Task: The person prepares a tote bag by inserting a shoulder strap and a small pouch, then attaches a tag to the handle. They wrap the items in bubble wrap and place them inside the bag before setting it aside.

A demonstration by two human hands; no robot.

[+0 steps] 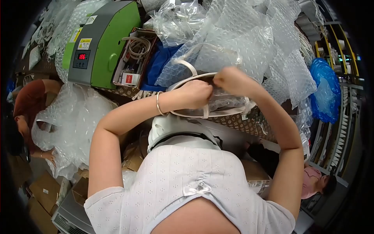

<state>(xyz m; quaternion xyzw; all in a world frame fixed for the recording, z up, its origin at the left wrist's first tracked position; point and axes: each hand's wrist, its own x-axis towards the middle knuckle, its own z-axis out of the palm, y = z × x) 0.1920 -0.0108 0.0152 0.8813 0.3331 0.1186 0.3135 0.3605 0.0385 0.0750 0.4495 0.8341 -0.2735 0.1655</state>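
Bag: clear with cream trim, the bag sits directly beneath both hands on a brown patterned table; one cream handle arches up just beyond the left hand.
Left hand: I see the left hand over the near part of the bag's opening, knuckles up, fingers curled in; I cannot tell whether they grip the trim.
Right hand: the right hand is just beside the left, over the far part of the opening; it is motion-blurred with fingers bent, and I cannot tell whether it holds anything.
Bangle: a thin bangle encircles the left wrist.
Bubble wrap: a large heap of bubble wrap rises beyond both hands.
Machine: a green and grey machine stands beyond and left of the left hand; I read 186 on its red display.
Parts box: between machine and hands, a box holds a coiled cable.
Blue items: blue material lies beyond the left hand; a blue plastic bag is well right of the right hand.
Other people: one person at far left, another in pink at far right.
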